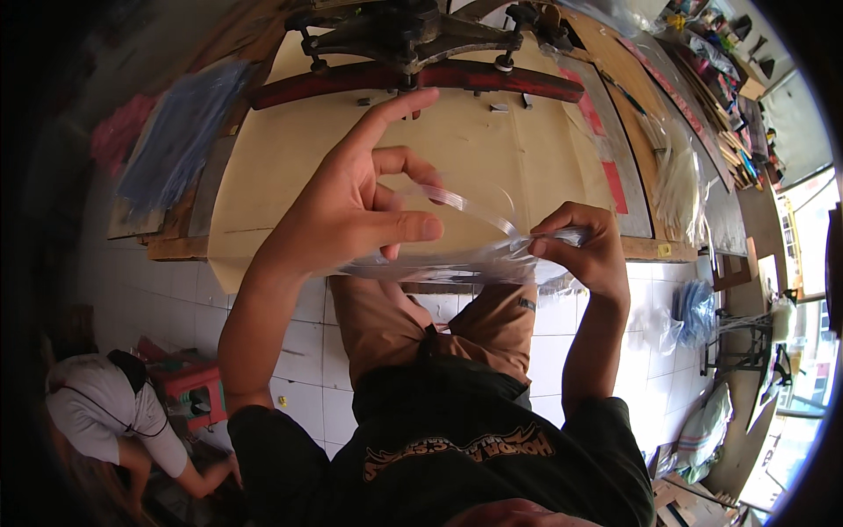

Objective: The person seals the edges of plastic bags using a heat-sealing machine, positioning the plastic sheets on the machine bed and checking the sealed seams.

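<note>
My left hand (364, 198) is raised over the front of the table with its fingers spread, the index finger pointing away and the thumb sticking out to the right. Beside its bent middle finger begins a narrow clear plastic strip (452, 200), which curves across to my right hand (584, 246). The thumb and index finger of that hand pinch the strip's gathered end. Below both hands, thin clear plastic sheeting (465, 266) lies along the table's front edge, partly hidden by my left hand and wrist.
A dark metal press with a long red bar (351, 82) spans the table's back. Tan sheet material (290, 176) covers the tabletop. Bluish plastic sheets (180, 136) are stacked at left, clear strips (676, 176) at right. Another person (123, 408) bends near a red stool (189, 386) at lower left.
</note>
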A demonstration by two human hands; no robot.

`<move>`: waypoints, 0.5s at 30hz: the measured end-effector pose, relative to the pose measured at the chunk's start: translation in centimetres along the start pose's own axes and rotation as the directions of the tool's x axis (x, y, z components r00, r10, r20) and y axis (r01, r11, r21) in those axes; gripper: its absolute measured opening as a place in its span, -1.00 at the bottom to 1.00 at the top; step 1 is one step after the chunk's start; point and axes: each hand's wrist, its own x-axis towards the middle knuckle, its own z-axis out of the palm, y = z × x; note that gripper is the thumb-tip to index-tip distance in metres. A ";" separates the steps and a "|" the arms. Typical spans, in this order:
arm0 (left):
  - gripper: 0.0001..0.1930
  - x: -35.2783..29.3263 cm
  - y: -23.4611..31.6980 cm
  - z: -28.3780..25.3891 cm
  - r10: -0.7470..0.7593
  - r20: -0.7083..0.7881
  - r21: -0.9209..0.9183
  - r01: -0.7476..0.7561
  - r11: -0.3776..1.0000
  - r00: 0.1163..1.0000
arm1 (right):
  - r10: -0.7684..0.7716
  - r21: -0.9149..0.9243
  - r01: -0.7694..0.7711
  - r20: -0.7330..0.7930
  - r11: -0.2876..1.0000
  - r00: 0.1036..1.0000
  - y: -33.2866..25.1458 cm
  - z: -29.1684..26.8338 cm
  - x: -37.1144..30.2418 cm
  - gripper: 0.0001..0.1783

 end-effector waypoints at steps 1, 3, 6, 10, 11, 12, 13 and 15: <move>-0.09 0.2 0.0 0.1 0.033 -0.042 0.104 -0.029 0.994 0.999 | -0.021 -0.002 0.021 -0.012 1.000 1.000 0.1 0.1 0.2 -0.84; -0.25 0.6 0.2 0.1 0.118 -0.107 0.314 -0.079 0.946 0.987 | -0.048 -0.010 0.047 -0.039 0.999 0.998 0.0 0.2 0.5 -0.82; -0.52 0.7 0.2 -0.5 0.186 -0.074 0.444 -0.135 0.886 0.980 | -0.061 -0.020 0.059 -0.069 0.998 0.996 0.2 0.3 0.6 -0.79; -0.65 0.7 0.6 -0.3 0.174 -0.065 0.487 -0.121 0.865 0.983 | -0.065 -0.014 0.064 -0.080 0.998 0.995 0.0 0.5 0.8 -0.76; -0.66 0.7 0.9 -0.1 0.154 -0.062 0.466 -0.108 0.878 0.986 | -0.059 -0.011 0.058 -0.077 0.998 0.995 -0.1 0.4 0.8 -0.75; -0.66 0.8 1.2 0.1 0.134 -0.058 0.445 -0.095 0.890 0.989 | -0.062 -0.016 0.061 -0.075 0.998 0.995 0.0 0.4 0.8 -0.75; -0.66 0.8 1.5 0.3 0.109 -0.060 0.394 -0.077 0.916 0.992 | -0.065 -0.021 0.063 -0.072 0.998 0.995 0.1 0.4 0.9 -0.75; -0.66 0.8 2.2 0.7 0.056 -0.064 0.291 -0.035 0.956 0.996 | -0.084 -0.019 0.083 -0.081 0.996 0.993 0.2 0.4 1.1 -0.74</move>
